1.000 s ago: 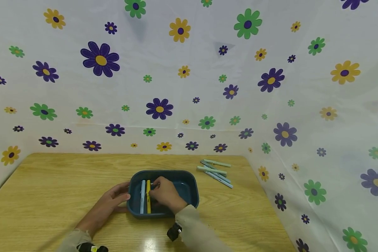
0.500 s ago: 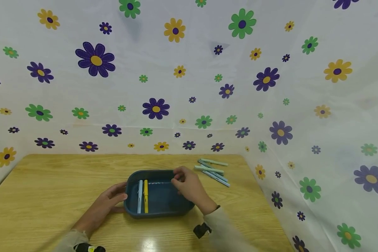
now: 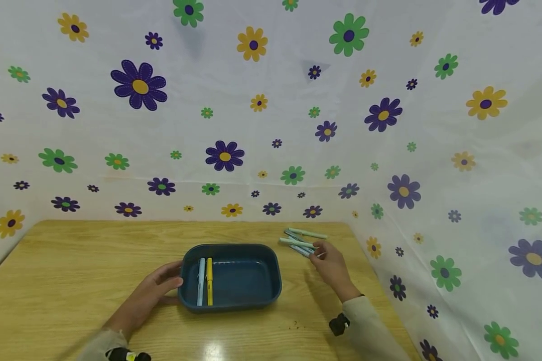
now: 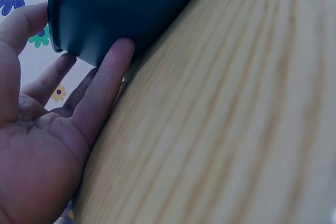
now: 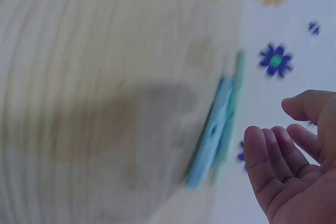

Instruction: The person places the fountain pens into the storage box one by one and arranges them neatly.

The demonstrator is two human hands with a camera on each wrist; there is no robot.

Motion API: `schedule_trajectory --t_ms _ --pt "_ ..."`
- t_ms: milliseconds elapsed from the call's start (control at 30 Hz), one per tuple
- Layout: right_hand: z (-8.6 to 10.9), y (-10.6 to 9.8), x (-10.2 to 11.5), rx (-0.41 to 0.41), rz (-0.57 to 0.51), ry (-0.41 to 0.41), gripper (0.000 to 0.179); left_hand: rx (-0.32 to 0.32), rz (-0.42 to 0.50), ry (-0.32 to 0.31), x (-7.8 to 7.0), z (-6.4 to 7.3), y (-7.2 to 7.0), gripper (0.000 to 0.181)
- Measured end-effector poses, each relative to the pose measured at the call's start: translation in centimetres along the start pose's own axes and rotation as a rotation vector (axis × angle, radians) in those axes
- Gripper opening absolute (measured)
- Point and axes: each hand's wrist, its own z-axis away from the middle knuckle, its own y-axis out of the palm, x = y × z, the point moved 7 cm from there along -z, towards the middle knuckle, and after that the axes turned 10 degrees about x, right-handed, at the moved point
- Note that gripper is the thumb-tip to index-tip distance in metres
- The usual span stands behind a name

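A dark blue tray (image 3: 253,302) stands on the table, and my left hand (image 3: 151,296) touches its left end with spread, nearly straight fingers. In the left wrist view the fingertips (image 4: 122,51) rest against the tray's outer wall. Side by side in the tray's left part lie a light blue pen (image 3: 201,281) and a yellow pen (image 3: 210,281). Over the pile of light blue and pale green pens (image 3: 298,243) hovers my right hand (image 3: 331,268), which covers part of them. The right wrist view shows that hand (image 5: 294,166) apart from the pens (image 5: 212,129), holding nothing, fingers loosely bent.
The wooden table (image 3: 95,260) ends at a white flowered sheet (image 3: 271,125) behind, which also hangs along the right side. A few small dark specks (image 3: 295,326) lie on the wood in front of the tray's right end.
My right hand has left the yellow pen inside the tray, passed over the tray's right end and reached the loose pens. My left hand has stayed at the tray's left end.
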Motion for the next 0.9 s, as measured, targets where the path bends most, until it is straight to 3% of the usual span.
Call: schedule_trajectory --t_ms 167,300,567,900 --pt "-0.5 -0.7 -3.2 0.019 0.113 0.036 0.036 -0.011 0.018 -0.014 -0.1 0.1 0.0 0.065" --pt "-0.9 -0.7 -4.2 0.062 0.141 0.064 0.036 -0.016 0.016 -0.022 -0.1 0.0 0.0 0.067" --pt "-2.4 -0.8 -4.2 0.064 0.244 0.049 0.034 -0.026 0.004 -0.044 0.2 -0.1 -0.2 0.067" --pt "-5.3 -0.1 -2.9 0.076 0.326 -0.032 0.039 -0.022 0.011 -0.01 -0.1 0.1 -0.1 0.063"
